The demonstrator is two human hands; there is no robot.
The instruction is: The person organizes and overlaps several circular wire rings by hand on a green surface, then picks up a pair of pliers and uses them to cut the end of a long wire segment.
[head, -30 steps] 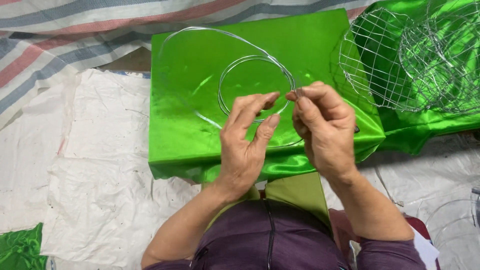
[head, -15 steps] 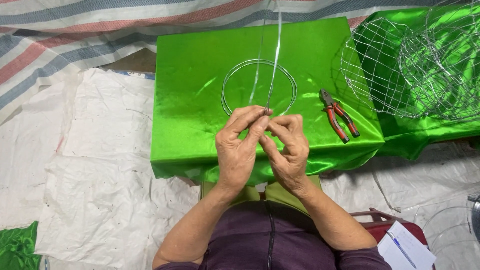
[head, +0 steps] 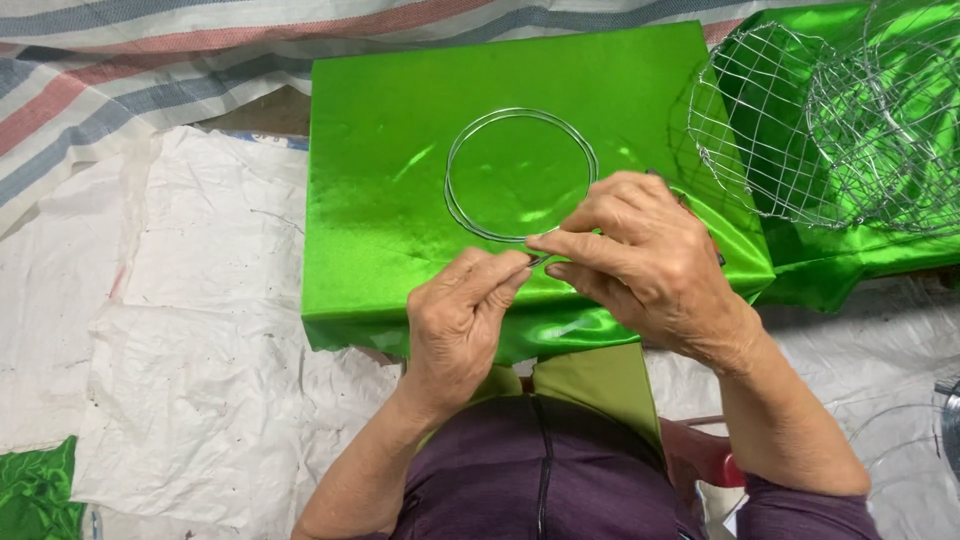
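A ring of thin silver wire lies on a low block wrapped in shiny green cloth. My left hand and my right hand meet at the ring's near edge. Both pinch the wire between thumb and fingertips where its ends join. My right hand lies over the spot where the red-handled pliers lay, and only a dark tip of them shows past my hand.
Wire-mesh baskets sit on more green cloth at the right. White woven sacking covers the floor, with a striped tarp behind. A scrap of green cloth lies at bottom left, a red stool under me.
The long loose wire that arched up over the block is gone; the wire now lies as a flat ring. My right hand has moved right and forward, covering the pliers.
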